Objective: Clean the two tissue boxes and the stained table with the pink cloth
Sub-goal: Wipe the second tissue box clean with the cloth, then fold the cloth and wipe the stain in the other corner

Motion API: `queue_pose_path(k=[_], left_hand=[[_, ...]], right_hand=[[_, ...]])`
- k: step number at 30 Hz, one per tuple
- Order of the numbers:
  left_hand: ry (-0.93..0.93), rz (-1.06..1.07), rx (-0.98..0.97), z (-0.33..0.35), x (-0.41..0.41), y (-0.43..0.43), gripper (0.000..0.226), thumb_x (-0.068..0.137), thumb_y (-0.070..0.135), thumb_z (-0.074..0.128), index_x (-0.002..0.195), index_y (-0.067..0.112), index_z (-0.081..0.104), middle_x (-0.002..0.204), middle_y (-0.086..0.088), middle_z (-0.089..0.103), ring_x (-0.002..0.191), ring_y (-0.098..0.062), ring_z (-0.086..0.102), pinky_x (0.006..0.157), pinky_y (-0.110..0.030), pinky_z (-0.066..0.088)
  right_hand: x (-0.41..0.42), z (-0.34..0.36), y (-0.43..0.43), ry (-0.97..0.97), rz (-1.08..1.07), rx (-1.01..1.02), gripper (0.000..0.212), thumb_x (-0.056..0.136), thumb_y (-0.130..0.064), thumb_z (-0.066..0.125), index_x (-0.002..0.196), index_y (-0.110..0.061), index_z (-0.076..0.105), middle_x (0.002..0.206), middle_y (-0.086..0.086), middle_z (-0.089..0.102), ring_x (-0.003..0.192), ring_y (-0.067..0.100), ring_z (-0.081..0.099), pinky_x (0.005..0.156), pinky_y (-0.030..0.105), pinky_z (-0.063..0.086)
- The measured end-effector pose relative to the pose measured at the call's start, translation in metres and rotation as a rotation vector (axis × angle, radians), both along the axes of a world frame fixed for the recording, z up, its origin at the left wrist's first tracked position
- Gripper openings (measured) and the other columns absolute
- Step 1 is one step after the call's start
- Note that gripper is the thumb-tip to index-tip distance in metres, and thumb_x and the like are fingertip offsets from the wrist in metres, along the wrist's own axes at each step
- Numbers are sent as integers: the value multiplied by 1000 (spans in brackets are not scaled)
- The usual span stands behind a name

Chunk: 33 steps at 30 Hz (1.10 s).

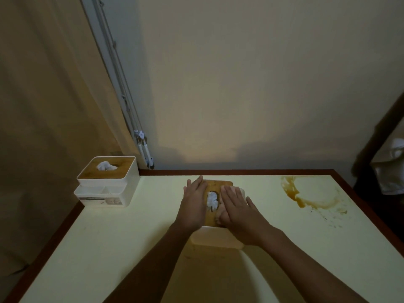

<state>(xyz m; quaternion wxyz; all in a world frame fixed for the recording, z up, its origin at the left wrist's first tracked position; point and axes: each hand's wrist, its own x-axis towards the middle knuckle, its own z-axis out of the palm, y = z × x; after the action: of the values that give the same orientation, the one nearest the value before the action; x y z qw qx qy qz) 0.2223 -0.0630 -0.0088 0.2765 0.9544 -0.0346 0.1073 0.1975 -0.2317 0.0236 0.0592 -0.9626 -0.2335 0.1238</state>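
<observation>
On my table (pixel 131 237), one box (pixel 218 236) sits mid-way with my left hand (pixel 194 204) flat on its left side, and my right hand (pixel 238 206) on the cloth (pixel 219 216) atop it. The second box (pixel 107 184) sits back-left, and the stain (pixel 306 200) lies back-right.

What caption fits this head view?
The left hand steadies a tissue box; the right hand presses the pink cloth on its lid.
</observation>
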Motion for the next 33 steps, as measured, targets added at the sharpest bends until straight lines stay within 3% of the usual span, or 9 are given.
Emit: queue_pose_path(k=[5,10,13,16,18,20,25,29,33], left_hand=[[22,2,-12,0,1,2,65,94,18,63,151,14,31,163,-2,16,151,-30,5,120,-40,4],[43,-5,-58,4,-1,2,64,95,23,60,151,14,31,162,-3,17,151,-32,6,121,-44,5],[43,10,-94,9,-4,0,57,98,20,54,150,13,33,162,-3,19,150,-31,7,121,-43,5],[33,42,-152,15,-9,-3,48,100,20,47,147,13,39,160,-3,27,150,-30,13,122,-43,6],[13,70,-222,20,-12,-4,39,102,20,44,140,15,48,152,-5,40,147,-30,24,122,-45,8],[-48,104,-297,26,-15,-5,31,103,20,42,131,20,56,139,-3,54,140,-25,37,123,-44,8],[-196,-69,-430,74,-43,-17,26,95,26,60,120,32,62,123,18,59,118,-1,52,104,-32,44],[-238,-322,-336,128,-79,-29,49,81,50,73,125,41,54,123,27,49,119,6,45,95,-18,42],[-365,-322,-103,163,-96,-26,55,70,63,75,117,42,56,114,26,44,112,1,43,89,-23,44]], right_hand=[[29,10,8,1,-61,129,67,110,-40,23,161,-9,-6,169,8,-13,156,27,-12,124,44,10],[20,7,-6,22,-54,216,96,96,-61,49,162,-16,-3,170,-1,-10,157,21,2,122,38,22],[12,2,-15,-219,-48,225,64,101,-49,48,156,-21,28,165,-3,25,128,23,55,99,33,49],[9,7,-20,-309,-82,312,34,102,-42,49,128,-22,58,131,-1,63,101,22,67,85,34,55],[7,17,-27,-244,-184,507,30,101,-43,50,101,-20,68,95,-3,73,85,15,68,78,37,56],[3,36,-37,-163,-282,716,33,102,-42,53,90,-20,74,81,-5,73,76,9,69,74,38,59],[-19,107,-56,283,-508,1292,36,106,-27,47,102,-4,75,98,20,76,88,28,74,77,37,62],[-43,152,-59,618,-557,1631,39,106,-28,46,120,2,66,106,19,71,86,22,71,71,30,63],[-60,173,-57,774,-595,1749,44,100,-33,56,130,0,60,117,19,66,88,24,69,76,35,61]])
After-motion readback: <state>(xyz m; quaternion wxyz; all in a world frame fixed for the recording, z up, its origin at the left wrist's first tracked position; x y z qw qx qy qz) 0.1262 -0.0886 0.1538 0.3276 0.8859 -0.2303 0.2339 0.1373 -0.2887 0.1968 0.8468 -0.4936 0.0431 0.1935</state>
